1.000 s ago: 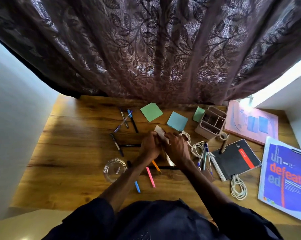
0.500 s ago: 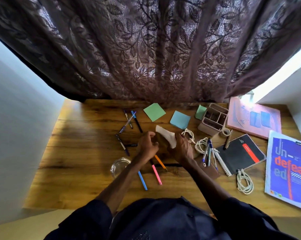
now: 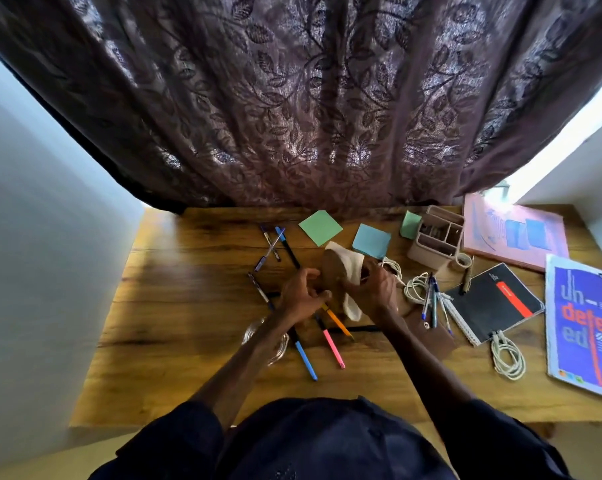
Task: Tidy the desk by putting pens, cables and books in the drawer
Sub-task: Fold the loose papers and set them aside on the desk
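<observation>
Both hands hold a brown pouch with a cream lining above the middle of the wooden desk. My left hand pinches its left edge with curled fingers. My right hand grips its right side. Beneath them lie an orange pen, a pink pen, a blue pen and a black pen. More pens are at the back left, and others lie beside a white cable. A second cable lies by a black notebook.
A blue magazine and a pink book lie at the right. A beige organiser, a tape roll and green and blue sticky notes sit near the curtain. A glass dish is under my left forearm.
The hands have drawn apart, the pouch has opened wider, and more cream lining shows. The camera has tilted, so the desk sits lower in the frame.
</observation>
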